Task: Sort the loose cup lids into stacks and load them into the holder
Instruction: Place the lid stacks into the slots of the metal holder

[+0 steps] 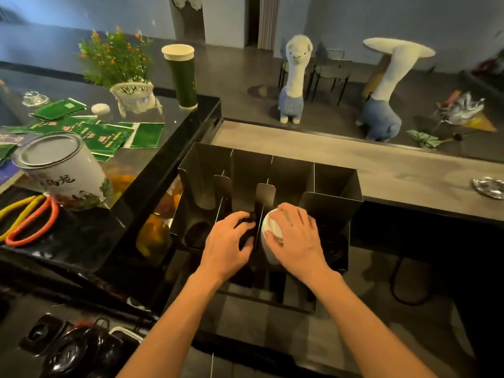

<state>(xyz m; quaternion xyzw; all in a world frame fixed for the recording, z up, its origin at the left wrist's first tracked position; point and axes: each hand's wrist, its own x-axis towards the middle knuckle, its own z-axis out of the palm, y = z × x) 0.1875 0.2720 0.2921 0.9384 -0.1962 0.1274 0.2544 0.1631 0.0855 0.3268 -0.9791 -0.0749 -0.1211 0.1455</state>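
The metal holder [334, 184] stands in front of the person on a dark lower surface. Upright dividers split it into four compartments side by side. The left grip [226, 241] is closed around a stack of black lids [247, 231], with fingers curled over the top and thumb at the near side, at the front of the second compartment from the left. The right grip [297, 236] holds a stack of white lids [270, 233] lying on its side, with fingers spread over the stack and thumb pressed to its near end, at the mouth of the third compartment. The two stacks lie just beside each other with a divider between them. The outer compartments show dark shapes low down, too dim to identify. To the left, a glossy black tabletop [81, 241] carries a tin can [62, 170] lying tilted, scissors [27, 219] with yellow and orange handles, scattered green packets [109, 135], a potted plant [117, 58] and a tall green cup [181, 77]. More dark round lids [68, 350] sit at the lower left, blurred. Beyond a grey ledge [354, 165], two plush alpacas [294, 80] are on the floor, one upright and one tipped over.
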